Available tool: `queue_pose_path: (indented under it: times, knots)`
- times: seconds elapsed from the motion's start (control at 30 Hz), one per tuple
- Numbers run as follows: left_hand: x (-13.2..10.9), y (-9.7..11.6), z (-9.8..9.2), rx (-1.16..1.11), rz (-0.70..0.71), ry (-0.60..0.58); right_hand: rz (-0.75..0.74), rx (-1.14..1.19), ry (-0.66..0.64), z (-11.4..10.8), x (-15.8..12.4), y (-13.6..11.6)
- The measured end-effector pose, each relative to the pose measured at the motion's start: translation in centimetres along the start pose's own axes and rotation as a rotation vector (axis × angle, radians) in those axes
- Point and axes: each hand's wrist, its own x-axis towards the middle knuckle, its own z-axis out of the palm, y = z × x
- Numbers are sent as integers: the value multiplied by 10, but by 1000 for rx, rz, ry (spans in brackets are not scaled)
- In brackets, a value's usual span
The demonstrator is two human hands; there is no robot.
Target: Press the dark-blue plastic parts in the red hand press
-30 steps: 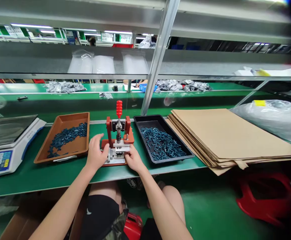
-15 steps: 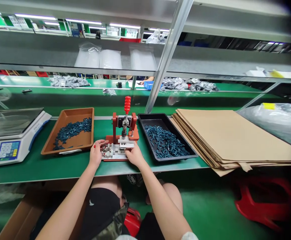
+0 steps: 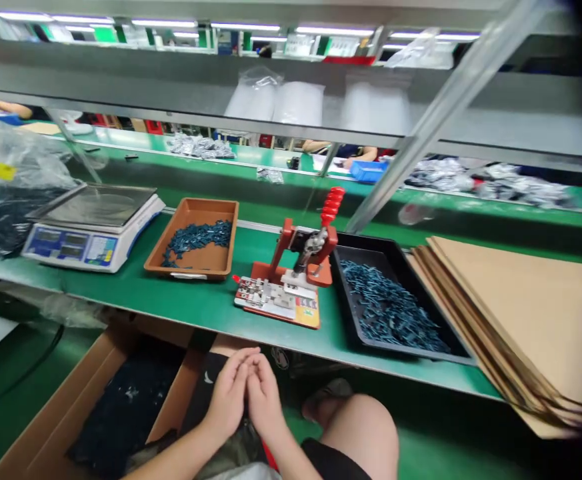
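My left hand [image 3: 228,393] and my right hand [image 3: 265,397] are pressed together over my lap, below the bench edge, fingertips touching; whatever sits between them is hidden. On the green bench above stands a red toggle press [image 3: 291,277] with a red handle [image 3: 331,204] and a metal fixture plate at its front. Left of the press is a brown tray [image 3: 193,263] holding small dark blue parts. To the press's right, a black tray [image 3: 365,343] holds a larger heap of the same parts.
A weighing scale [image 3: 88,227] and a bag of dark parts [image 3: 1,200] stand at the left. Stacked cardboard sheets [image 3: 531,313] lie at the right. An open cardboard box [image 3: 85,407] with dark parts sits under the bench by my left knee. Another person's arms show across the far bench.
Both hands have left the press fixture and dropped to my lap, coming together. The view has swung left and downward.
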Motion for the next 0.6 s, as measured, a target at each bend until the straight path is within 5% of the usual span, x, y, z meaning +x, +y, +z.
queue_pose_path:
  times: [0.13, 0.27, 0.33, 0.5, 0.6]
  knots:
    - [6, -4, -24, -168, -156, 127, -35, -121, -192, 8, -1, -13]
    - [18, -10, -69, -253, -302, 168, -224, -347, -400, -18, 13, -52]
    - [24, -17, -103, -206, -324, 235, -328, -427, -254, -48, 26, -76]
    - [42, -66, -214, 204, -221, 406, -394, -608, 447, -172, 87, -118]
    - [46, -101, -263, 556, -295, 440, -157, -780, 452, -234, 133, -113]
